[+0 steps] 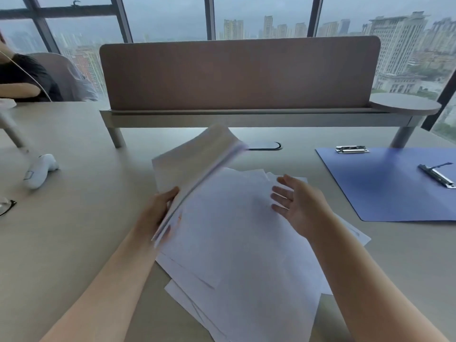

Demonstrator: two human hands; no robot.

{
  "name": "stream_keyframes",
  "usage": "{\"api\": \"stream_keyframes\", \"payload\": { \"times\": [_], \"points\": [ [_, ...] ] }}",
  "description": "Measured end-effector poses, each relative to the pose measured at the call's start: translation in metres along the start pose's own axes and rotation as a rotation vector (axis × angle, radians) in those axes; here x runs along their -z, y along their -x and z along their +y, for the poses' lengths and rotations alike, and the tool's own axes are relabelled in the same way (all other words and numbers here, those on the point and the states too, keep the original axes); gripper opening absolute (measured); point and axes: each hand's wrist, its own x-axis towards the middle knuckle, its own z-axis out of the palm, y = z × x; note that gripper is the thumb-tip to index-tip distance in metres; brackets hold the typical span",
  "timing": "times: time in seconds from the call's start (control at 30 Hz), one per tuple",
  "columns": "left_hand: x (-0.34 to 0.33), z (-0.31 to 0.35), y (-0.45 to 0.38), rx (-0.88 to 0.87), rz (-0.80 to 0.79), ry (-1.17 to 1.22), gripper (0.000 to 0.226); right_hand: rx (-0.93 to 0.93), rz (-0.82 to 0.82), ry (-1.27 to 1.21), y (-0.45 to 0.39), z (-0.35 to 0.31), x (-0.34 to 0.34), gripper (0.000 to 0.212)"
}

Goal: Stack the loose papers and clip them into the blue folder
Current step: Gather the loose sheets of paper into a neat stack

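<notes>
My left hand point(158, 213) grips a thick bundle of white papers point(195, 164) by its near edge, lifted and tilted off the desk, its far end blurred. Under it, several loose white sheets point(234, 255) lie fanned out untidily on the desk in front of me. My right hand point(298, 206) hovers open, palm turned left, just above the right side of those sheets and holds nothing. The blue folder point(389, 188) lies open and flat at the right, with one metal clip point(351, 149) at its top edge and another metal clip point(438, 175) near its right side.
A brown desk divider point(239, 75) on metal legs runs across the back. A white handheld device point(40, 170) and a pair of glasses point(6, 206) lie at the left. Another person's arm point(19, 82) rests at the far left. A cable port point(265, 145) sits behind the papers.
</notes>
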Motion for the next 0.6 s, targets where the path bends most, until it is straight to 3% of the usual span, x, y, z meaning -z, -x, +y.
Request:
{"api": "stream_keyframes", "payload": {
  "times": [0.13, 0.37, 0.5, 0.6],
  "points": [
    [0.004, -0.005, -0.001, 0.069, -0.057, 0.109, 0.027, -0.007, 0.134, -0.074, 0.005, -0.006, 0.002, 0.043],
    [0.008, -0.008, 0.002, 0.06, -0.104, 0.024, 0.03, -0.108, 0.115, -0.262, 0.018, 0.003, -0.009, 0.05],
    [-0.001, -0.007, -0.001, 0.12, -0.029, 0.263, 0.022, -0.155, 0.092, -0.343, 0.019, 0.007, -0.013, 0.057],
    [-0.006, -0.006, 0.003, 0.11, -0.047, 0.225, 0.022, -0.131, 0.091, -0.311, 0.022, 0.013, -0.018, 0.047]
  ]
}}
